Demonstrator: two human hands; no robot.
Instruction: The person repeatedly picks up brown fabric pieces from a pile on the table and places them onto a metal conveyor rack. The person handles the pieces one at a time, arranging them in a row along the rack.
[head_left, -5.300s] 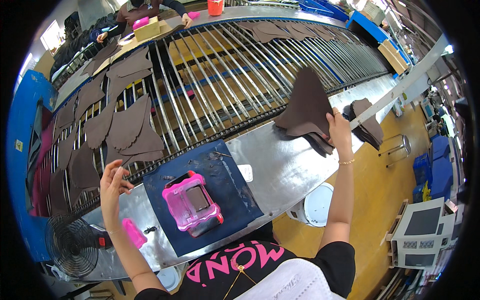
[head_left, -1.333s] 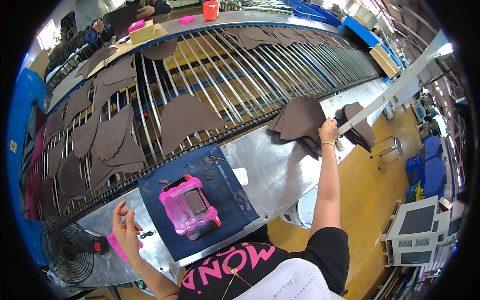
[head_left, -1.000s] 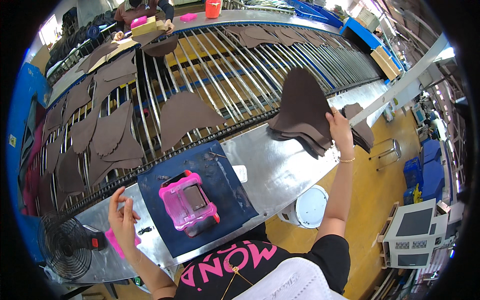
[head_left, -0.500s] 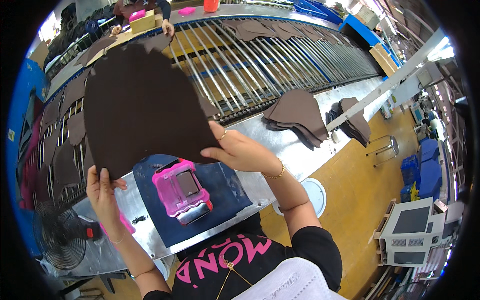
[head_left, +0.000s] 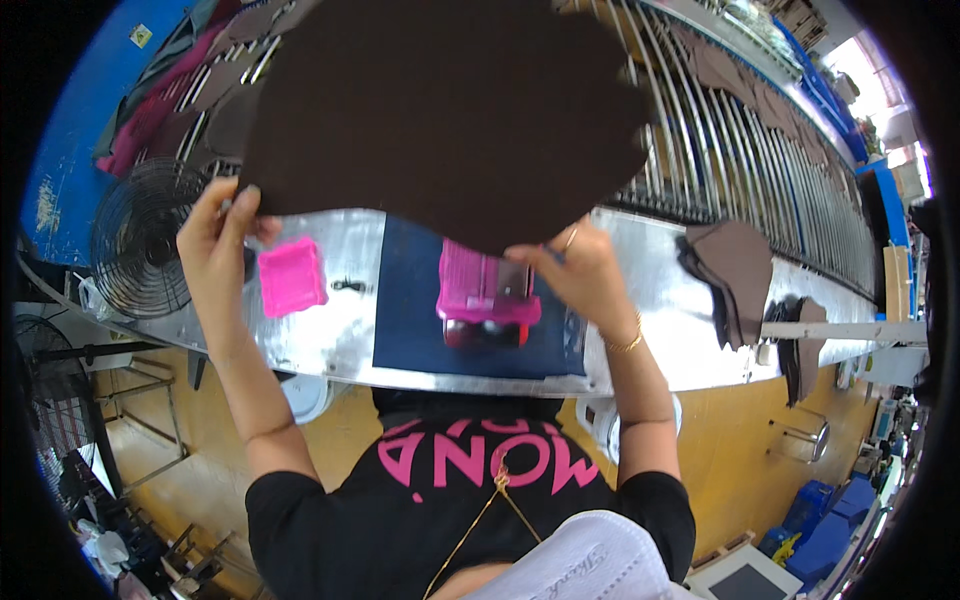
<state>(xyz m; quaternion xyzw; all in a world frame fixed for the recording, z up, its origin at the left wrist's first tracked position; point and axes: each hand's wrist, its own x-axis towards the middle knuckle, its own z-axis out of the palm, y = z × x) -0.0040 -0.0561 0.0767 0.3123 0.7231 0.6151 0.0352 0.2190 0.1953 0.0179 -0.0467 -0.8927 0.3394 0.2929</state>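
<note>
A large dark brown cut piece of leather-like sheet with a wavy edge is held up before me, above the metal table. My left hand pinches its near left corner between thumb and fingers. At the near right corner, my right hand grips the edge the same way. Below the piece, partly hidden by it, a pink plastic tray rests on a dark blue mat, with a small dark block in it. A red and black object shows at the tray's near side.
Another pink tray and a small black item lie left of the mat. A fan stands at the far left. Stacks of brown pieces sit at the right, beside a pale bar. Beyond runs a rod conveyor carrying brown pieces.
My view has swung, so the table now lies straighter across it. The brown piece has turned and is spread wider to the right, still gripped by both hands.
</note>
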